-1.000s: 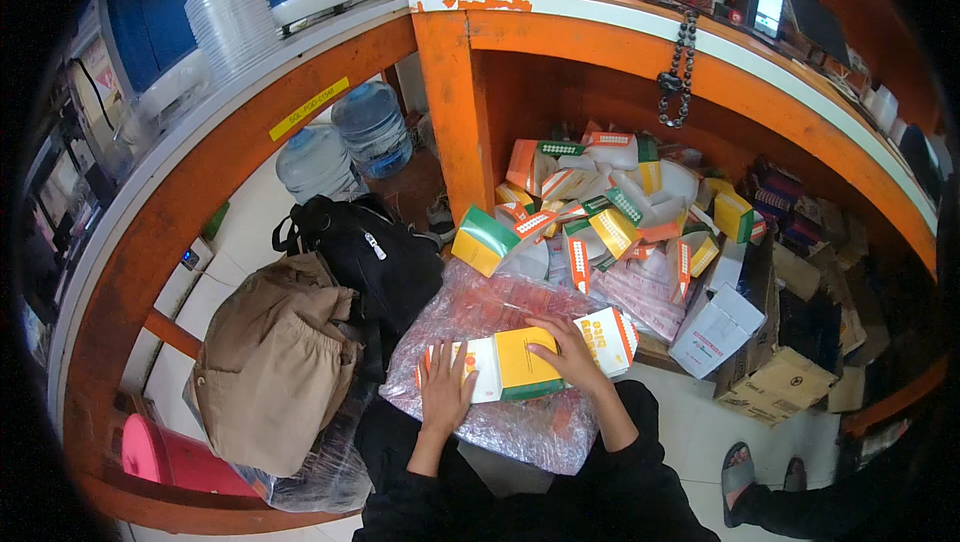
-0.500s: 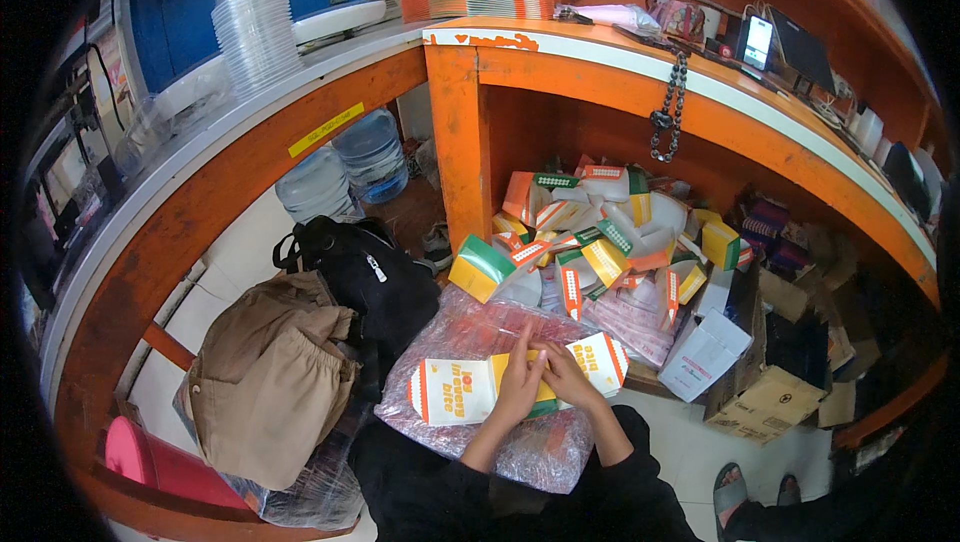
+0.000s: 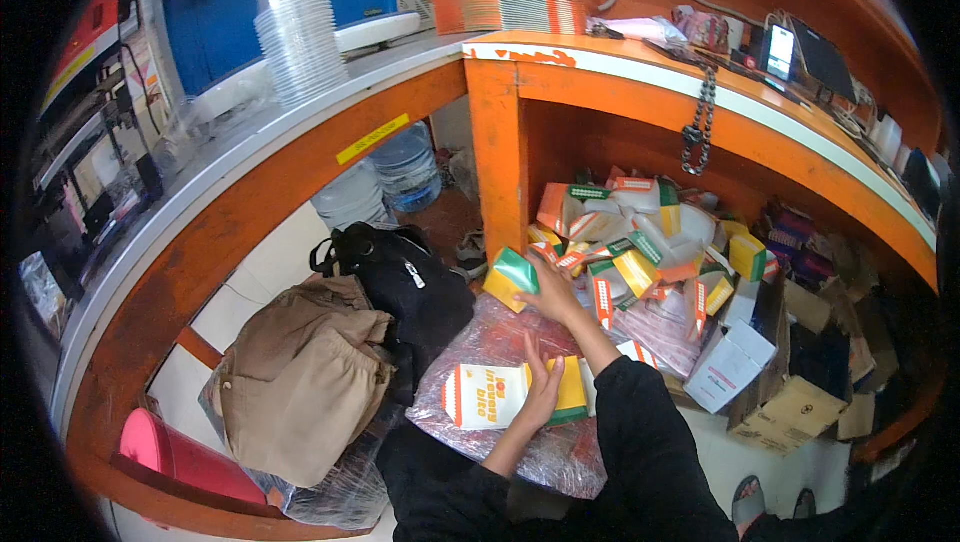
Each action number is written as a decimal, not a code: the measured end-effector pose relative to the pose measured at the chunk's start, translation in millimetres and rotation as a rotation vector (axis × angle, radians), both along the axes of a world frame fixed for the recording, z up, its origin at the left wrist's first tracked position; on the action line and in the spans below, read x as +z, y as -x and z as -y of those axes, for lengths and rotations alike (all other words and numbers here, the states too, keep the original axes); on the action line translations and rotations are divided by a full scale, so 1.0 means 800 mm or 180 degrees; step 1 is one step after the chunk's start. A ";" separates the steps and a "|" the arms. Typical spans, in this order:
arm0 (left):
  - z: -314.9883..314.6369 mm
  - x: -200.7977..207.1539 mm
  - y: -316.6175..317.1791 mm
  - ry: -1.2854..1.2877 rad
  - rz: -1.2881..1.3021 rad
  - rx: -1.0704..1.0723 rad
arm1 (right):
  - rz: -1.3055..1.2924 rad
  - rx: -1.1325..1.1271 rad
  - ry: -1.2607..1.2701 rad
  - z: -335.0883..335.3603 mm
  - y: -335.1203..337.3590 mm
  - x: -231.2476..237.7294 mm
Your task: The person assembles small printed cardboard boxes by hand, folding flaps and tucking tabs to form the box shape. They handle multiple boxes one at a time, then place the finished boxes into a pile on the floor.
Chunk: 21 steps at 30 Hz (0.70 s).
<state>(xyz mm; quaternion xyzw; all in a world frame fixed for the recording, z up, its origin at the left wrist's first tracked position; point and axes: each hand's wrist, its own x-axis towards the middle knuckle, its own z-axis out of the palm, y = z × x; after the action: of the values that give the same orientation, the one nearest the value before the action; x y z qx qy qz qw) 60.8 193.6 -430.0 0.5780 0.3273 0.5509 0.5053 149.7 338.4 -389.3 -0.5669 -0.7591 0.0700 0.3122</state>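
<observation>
A flat food carton (image 3: 492,394), white and orange at one end and yellow and green further along, lies on a plastic-wrapped bundle (image 3: 450,352) over my lap. My left hand (image 3: 538,397) rests across its middle, fingers stretched out and holding nothing. Reaching forward past it, my right hand (image 3: 556,290) has its thumb and fingers around the side of a folded yellow and green carton (image 3: 510,280) at the near left edge of a heap. My right sleeve and forearm cover the flat carton's right end in part.
Several folded cartons (image 3: 636,272) are heaped under the orange counter (image 3: 600,72). A white box (image 3: 730,367) and an opened cardboard box (image 3: 790,407) stand right of it. Brown cloth (image 3: 300,382) and a black backpack (image 3: 415,292) lie at left. Beads (image 3: 697,127) hang off the counter.
My right hand has left the flat carton and gone forward to the yellow and green carton at the heap. My left hand stays on the flat carton. The whole view has shifted slightly.
</observation>
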 end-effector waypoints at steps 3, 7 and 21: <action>-0.005 -0.015 0.005 -0.0016 0.0154 0.0254 | 0.0063 -0.0045 -0.0129 0.026 -0.006 0.010; -0.022 -0.038 0.007 0.0779 0.1594 0.0062 | 0.0415 0.0424 -0.0842 0.114 -0.039 0.051; 0.004 -0.027 0.022 0.1580 0.2594 -0.0307 | -0.1332 -0.0945 -0.2489 0.258 -0.061 0.049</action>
<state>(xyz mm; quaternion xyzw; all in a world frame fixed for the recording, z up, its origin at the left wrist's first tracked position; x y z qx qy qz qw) 43.2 190.5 -451.6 0.1914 0.1971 0.6137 0.7402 198.5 132.1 -350.2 -0.4829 -0.5598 -0.1540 0.6555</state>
